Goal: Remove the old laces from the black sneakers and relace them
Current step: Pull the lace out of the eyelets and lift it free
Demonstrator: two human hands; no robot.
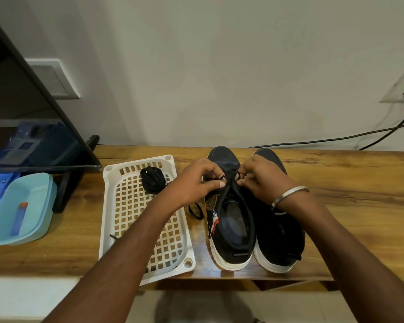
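- Your fingers [216, 183] of the left hand [196, 180] are curled and pinch the black lace [228, 192] near the front eyelets of the left sneaker [229, 231].
- Your right hand [261, 178] is just opposite, and its fingers are also curled and pinch the same lace, close to the fingers of the other hand.
- You wear a metal bangle [289, 194] on the right wrist.
- Both black sneakers stand side by side on the wooden desk [359, 183], touching each other, with the toes toward the wall; the right sneaker [278, 241] is partly covered by your right arm.
- One loose part of the lace hangs out on the left side of the left sneaker and lies on the desk.
- Another lace end lies at the heel of the right sneaker.
- Just beside the sneakers, on their left, lies a white perforated tray [126, 206]; your left forearm passes over it.
- Inside the tray, at its far end, lies a coiled bundle of black lace [153, 183].
- Farther left on the desk stands a light blue container [21, 210] with a small blue and orange thing inside.
- Behind the container you see the dark screen [21, 101] on its stand.
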